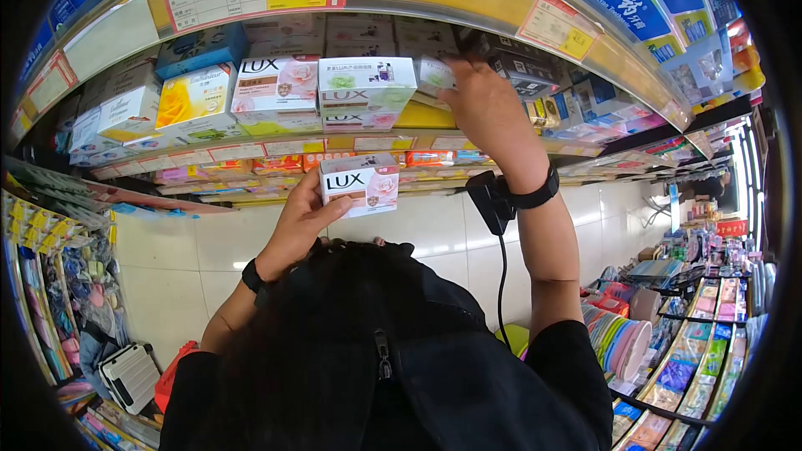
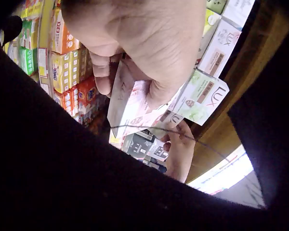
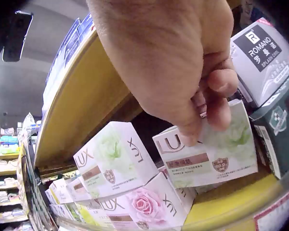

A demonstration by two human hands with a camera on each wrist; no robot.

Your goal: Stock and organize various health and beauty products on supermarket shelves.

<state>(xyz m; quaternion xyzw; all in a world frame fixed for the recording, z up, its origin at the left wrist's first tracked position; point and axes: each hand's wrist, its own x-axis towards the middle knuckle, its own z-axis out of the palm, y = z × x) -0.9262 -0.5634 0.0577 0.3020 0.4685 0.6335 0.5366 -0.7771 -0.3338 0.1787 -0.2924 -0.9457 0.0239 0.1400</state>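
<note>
My left hand [image 1: 294, 225] holds a white LUX soap box [image 1: 359, 187] with a pink rose print, in front of the shelf, thumb across its lower front. In the left wrist view that same soap box [image 2: 127, 103] sits between thumb and fingers. Up on the shelf, my right hand [image 1: 494, 113] pinches a green-flowered LUX soap box [image 3: 207, 161] by its upper edge, the thumb on the front face. That box stands slightly tilted, beside a stack with another green LUX box [image 3: 111, 156] above a pink-rose one [image 3: 147, 204].
Yellow Enchanteur boxes [image 1: 198, 96] stand left of the LUX stack. Dark Romano boxes [image 3: 265, 53] flank the right hand. An upper shelf edge [image 1: 434, 17] with price tags overhangs the row. A black device [image 1: 491, 203] with a cable hangs by the right wrist.
</note>
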